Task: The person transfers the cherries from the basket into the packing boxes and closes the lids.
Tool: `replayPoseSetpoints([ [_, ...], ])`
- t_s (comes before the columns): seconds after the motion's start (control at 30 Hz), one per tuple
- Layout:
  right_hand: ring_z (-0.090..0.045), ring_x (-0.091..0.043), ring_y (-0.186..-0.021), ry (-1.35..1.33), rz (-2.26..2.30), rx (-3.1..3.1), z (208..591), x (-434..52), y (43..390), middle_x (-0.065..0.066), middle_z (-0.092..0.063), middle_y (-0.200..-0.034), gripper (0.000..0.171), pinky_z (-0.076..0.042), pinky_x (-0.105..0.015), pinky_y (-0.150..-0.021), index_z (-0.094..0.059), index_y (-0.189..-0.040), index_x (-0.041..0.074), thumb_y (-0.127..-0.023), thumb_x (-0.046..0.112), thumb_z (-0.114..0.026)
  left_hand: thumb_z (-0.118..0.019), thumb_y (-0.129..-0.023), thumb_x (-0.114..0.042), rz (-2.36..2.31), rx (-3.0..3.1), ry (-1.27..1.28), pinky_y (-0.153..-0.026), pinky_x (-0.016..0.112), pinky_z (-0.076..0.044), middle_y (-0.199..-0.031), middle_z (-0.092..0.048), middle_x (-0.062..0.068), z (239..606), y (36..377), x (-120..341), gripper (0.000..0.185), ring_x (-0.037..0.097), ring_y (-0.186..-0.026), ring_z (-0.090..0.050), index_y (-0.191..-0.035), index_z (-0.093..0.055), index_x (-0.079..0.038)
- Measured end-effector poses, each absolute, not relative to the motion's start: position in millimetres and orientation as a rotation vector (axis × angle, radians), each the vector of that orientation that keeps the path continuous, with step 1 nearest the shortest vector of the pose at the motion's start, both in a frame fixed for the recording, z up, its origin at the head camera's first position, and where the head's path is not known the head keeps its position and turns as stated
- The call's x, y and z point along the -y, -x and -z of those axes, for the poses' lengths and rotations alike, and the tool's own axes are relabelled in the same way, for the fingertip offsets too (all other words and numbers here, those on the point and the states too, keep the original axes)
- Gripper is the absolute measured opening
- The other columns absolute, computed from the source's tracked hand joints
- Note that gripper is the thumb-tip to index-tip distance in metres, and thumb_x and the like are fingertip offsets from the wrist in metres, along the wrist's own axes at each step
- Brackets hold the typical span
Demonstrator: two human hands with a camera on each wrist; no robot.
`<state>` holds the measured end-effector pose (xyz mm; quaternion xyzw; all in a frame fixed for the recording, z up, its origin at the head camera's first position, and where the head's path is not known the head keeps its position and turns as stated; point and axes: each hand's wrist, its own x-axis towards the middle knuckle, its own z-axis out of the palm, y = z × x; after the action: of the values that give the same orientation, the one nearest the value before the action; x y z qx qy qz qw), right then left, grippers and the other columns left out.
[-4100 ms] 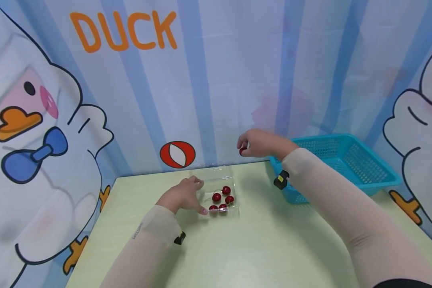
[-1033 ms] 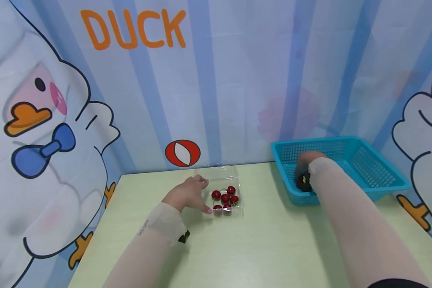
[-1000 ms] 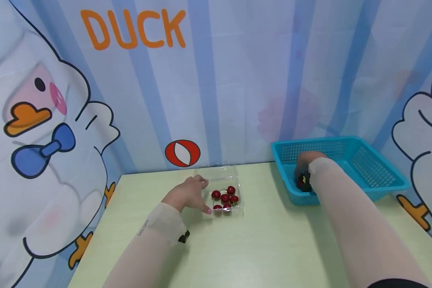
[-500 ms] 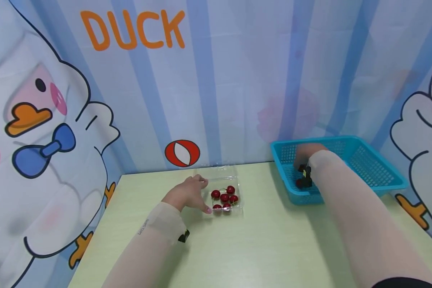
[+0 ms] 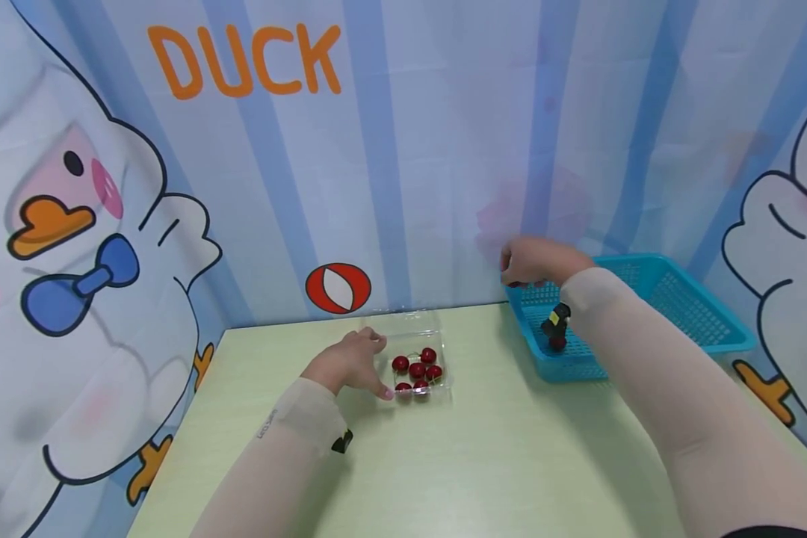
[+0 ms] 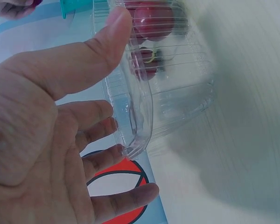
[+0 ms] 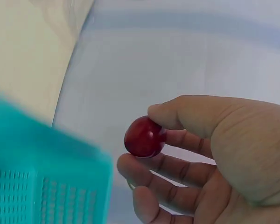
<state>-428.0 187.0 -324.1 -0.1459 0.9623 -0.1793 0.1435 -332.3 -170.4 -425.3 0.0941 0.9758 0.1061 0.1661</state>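
Note:
My right hand [image 5: 541, 260] is over the left rim of the turquoise plastic basket [image 5: 706, 310], holding a dark red cherry [image 7: 144, 136] between thumb and fingers. At least one more cherry [image 5: 557, 344] lies inside the basket, below the wrist camera. My left hand [image 5: 350, 362] rests at the left side of a clear plastic box [image 5: 444, 340], whose lid [image 5: 402, 323] is folded back. Its thumb [image 6: 100, 49] lies on the box wall and its fingers stay nearly straight at the edge. Several cherries [image 5: 417, 370], some with stems, sit in the box.
The box and basket stand on a pale green-yellow table [image 5: 403, 471], near its back edge. A striped blue curtain [image 5: 430, 149] with duck drawings hangs directly behind it.
Inside the basket half a second ago, my right hand has risen up and left to its rim with a cherry. The box holds one more cherry than in the oldest frame. The left hand stays put.

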Motion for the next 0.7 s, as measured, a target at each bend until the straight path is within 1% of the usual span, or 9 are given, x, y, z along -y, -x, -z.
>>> replayPoseSetpoints([
  [0.03, -0.063, -0.022, -0.08, 0.451, 0.5, -2.794, 324.0, -179.5, 425.6, -0.01, -0.074, -0.098, 0.012, -0.058, -0.038, -0.071, -0.075, -0.11, 0.007, -0.11, 0.018, -0.069, -0.102, -0.084, -0.047, -0.303, -2.778, -0.268, -0.124, 0.066, -0.053, -0.177, -0.045, 0.007, 425.1, 332.0, 170.4, 0.109, 0.036, -0.162, -0.043, -0.175, -0.048, -0.021],
  [0.1, -0.07, -0.024, -0.089, 0.529, 0.48, -2.82, 325.3, -164.2, 420.5, -0.013, -0.078, -0.111, 0.017, -0.064, -0.041, -0.079, -0.078, -0.119, 0.007, -0.11, 0.018, -0.071, -0.102, -0.084, -0.046, -0.303, -2.778, -0.268, -0.124, 0.066, -0.053, -0.178, -0.045, 0.007, 424.5, 331.4, 170.5, 0.108, 0.036, -0.162, -0.043, -0.174, -0.048, -0.02],
  [0.2, -0.075, -0.026, -0.101, 0.682, 0.448, -2.831, 333.0, -144.0, 413.2, -0.014, -0.08, -0.121, 0.018, -0.066, -0.045, -0.09, -0.079, -0.12, 0.006, -0.108, 0.017, -0.071, -0.102, -0.084, -0.046, -0.299, -2.779, -0.272, -0.124, 0.066, -0.053, -0.178, -0.045, 0.007, 423.7, 330.8, 170.4, 0.108, 0.036, -0.162, -0.043, -0.174, -0.048, -0.02],
  [0.3, -0.077, -0.026, -0.103, 0.809, 0.463, -2.798, 345.4, -126.7, 405.2, -0.014, -0.081, -0.119, 0.016, -0.066, -0.047, -0.093, -0.079, -0.118, 0.006, -0.108, 0.016, -0.074, -0.102, -0.084, -0.046, -0.305, -2.78, -0.278, -0.124, 0.066, -0.054, -0.178, -0.045, 0.007, 423.8, 331.1, 169.3, 0.107, 0.036, -0.162, -0.043, -0.174, -0.049, -0.02],
  [0.4, -0.075, -0.021, -0.1, 0.901, 0.453, -2.755, 358.7, -110.0, 395.2, -0.008, -0.081, -0.113, 0.013, -0.066, -0.043, -0.091, -0.079, -0.116, 0.009, -0.107, 0.018, -0.077, -0.102, -0.085, -0.046, -0.317, -2.777, -0.277, -0.124, 0.066, -0.054, -0.178, -0.045, 0.007, 424.6, 331.3, 168.6, 0.108, 0.036, -0.162, -0.043, -0.174, -0.048, -0.021],
  [0.57, -0.068, -0.014, -0.093, 1.029, 0.414, -2.667, 380.2, -82.1, 378.6, 0.001, -0.077, -0.104, 0.009, -0.062, -0.034, -0.087, -0.079, -0.111, 0.014, -0.104, 0.018, -0.083, -0.103, -0.084, -0.046, -0.322, -2.772, -0.266, -0.124, 0.066, -0.054, -0.178, -0.045, 0.007, 425.1, 332.1, 170.2, 0.109, 0.036, -0.161, -0.043, -0.175, -0.048, -0.021],
  [0.7, -0.069, -0.013, -0.096, 1.085, 0.436, -2.59, 395.6, -63.2, 370.4, 0.004, -0.077, -0.105, 0.01, -0.064, -0.032, -0.091, -0.08, -0.111, 0.015, -0.103, 0.014, -0.085, -0.103, -0.083, -0.047, -0.316, -2.772, -0.271, -0.123, 0.066, -0.054, -0.177, -0.045, 0.006, 425.1, 333.3, 171.8, 0.11, 0.036, -0.16, -0.043, -0.175, -0.048, -0.021],
])
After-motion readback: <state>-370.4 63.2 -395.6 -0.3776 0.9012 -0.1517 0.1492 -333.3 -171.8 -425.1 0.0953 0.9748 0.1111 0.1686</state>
